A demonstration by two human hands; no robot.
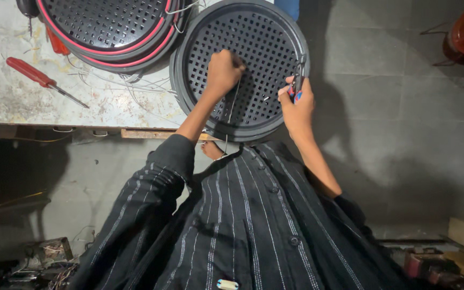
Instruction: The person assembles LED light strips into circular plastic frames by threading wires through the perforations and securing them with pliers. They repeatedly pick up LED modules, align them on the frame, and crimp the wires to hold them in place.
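- Striped shirt [253, 225] sat nearest my camera.
- My left hand [224, 72] pressed, fingers curled, on the grille [264, 37] overhanging the bench [108, 102].
- My right hand [296, 104] was clamped on pliers [299, 80] at its rim.
- Screwdriver [38, 78] lay well left.

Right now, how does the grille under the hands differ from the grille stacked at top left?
The near round grille is plain black; the far grille carries a red ring round its rim. The near grille overhangs the bench edge and shows whole; the far grille lies fully on the bench, cut off by the frame. The left hand presses on the near grille while the right hand grips pliers at its rim; nothing touches the far grille. Both are round, black, with square perforations.
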